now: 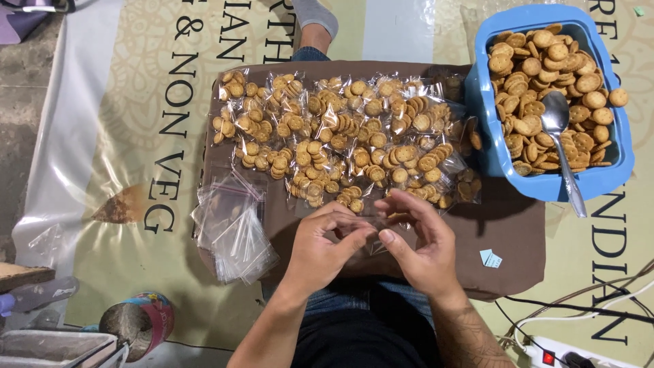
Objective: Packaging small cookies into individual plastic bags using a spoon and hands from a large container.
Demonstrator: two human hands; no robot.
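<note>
Both hands, left hand & right hand, pinch clear bag over brown board on printed floor banner

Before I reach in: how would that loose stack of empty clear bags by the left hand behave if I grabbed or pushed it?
The stack of empty clear bags looks thin and floppy; it would likely sag when lifted. The sheets are fanned unevenly, so a push would probably slide them apart rather than move them together. Glossy film suggests they are slippery and very light, resting on the brown board.
</note>
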